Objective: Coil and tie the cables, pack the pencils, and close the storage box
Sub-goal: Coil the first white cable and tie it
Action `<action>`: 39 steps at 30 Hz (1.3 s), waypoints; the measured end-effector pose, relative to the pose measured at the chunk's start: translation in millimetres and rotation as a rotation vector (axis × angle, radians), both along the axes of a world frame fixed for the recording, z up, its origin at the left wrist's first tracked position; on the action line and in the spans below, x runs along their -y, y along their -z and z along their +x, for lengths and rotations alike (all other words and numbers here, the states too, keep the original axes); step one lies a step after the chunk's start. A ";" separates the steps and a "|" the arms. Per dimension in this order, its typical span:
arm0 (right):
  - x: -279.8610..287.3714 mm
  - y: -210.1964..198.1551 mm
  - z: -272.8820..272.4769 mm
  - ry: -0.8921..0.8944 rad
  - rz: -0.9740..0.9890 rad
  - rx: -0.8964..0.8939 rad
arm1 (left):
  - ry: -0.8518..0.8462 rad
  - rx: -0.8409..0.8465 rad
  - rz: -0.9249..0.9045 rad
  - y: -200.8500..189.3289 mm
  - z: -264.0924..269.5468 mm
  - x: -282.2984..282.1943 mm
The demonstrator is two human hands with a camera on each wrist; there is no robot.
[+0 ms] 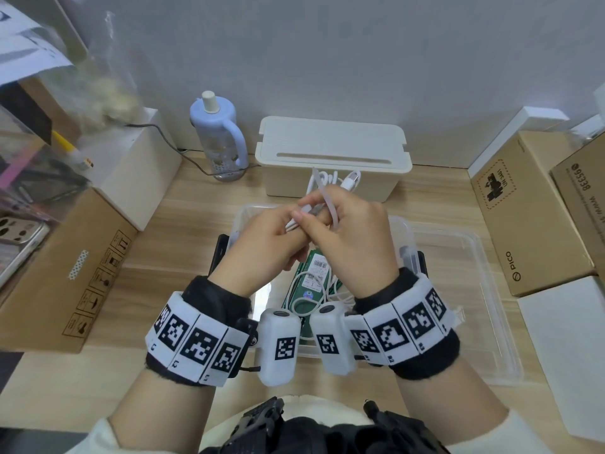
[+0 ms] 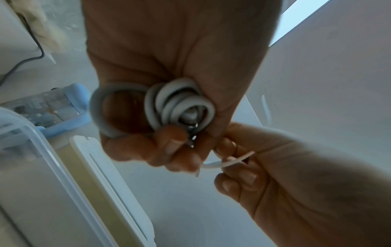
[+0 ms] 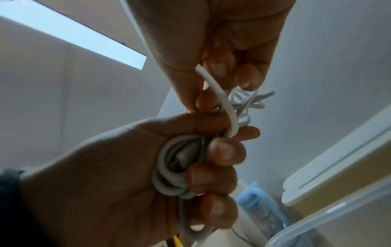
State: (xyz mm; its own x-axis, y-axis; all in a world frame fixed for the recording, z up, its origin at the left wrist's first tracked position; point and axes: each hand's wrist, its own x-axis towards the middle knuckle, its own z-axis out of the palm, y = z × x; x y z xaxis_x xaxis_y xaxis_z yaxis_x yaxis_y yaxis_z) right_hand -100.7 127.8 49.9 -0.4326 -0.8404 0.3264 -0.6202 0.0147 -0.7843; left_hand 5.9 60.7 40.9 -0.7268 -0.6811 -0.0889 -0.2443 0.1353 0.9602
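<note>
Both hands are raised over a clear storage box (image 1: 240, 217). My left hand (image 1: 268, 237) (image 2: 175, 150) (image 3: 217, 167) grips a coiled white cable (image 1: 330, 180) (image 2: 180, 105) (image 3: 169, 175) in its curled fingers. A thin white tie strip (image 1: 327, 201) (image 2: 232, 160) (image 3: 224, 103) runs around the bundle. My right hand (image 1: 353, 244) (image 2: 237, 167) (image 3: 211, 93) pinches that strip right beside the left fingers. Inside the box lie a green pencil pack (image 1: 314, 280) and another white cable (image 1: 306, 301), partly hidden by my wrists.
The box's clear lid (image 1: 474, 306) lies to its right. Behind stand a beige lidded box (image 1: 334, 149) and a blue bottle (image 1: 217, 136). Cardboard boxes flank the desk at left (image 1: 65, 273) and right (image 1: 523, 224).
</note>
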 end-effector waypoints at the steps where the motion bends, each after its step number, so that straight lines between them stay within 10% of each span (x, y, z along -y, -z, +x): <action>1: -0.4 0.8 0.3 -0.008 -0.018 0.023 | 0.004 -0.017 0.025 -1.2 0.2 0.4; 8: -6.1 7.6 -2.5 -0.101 -0.121 0.382 | -0.022 -0.273 0.455 -3.0 1.7 3.9; 18: -10.6 7.0 -8.2 -0.118 -0.152 0.690 | 0.176 -0.385 0.547 -3.6 4.8 3.5; 39: -15.3 3.5 -8.6 -0.184 -0.302 0.515 | 0.054 -0.441 0.486 -9.6 -3.3 -7.0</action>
State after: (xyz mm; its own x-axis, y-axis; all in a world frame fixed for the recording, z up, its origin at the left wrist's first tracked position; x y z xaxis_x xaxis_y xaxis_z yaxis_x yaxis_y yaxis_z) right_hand -109.3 143.1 46.4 -0.4546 -0.8193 0.3493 -0.1330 -0.3254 -0.9362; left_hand 2.6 67.7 50.5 -0.7974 -0.6001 -0.0635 0.1809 -0.3380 0.9236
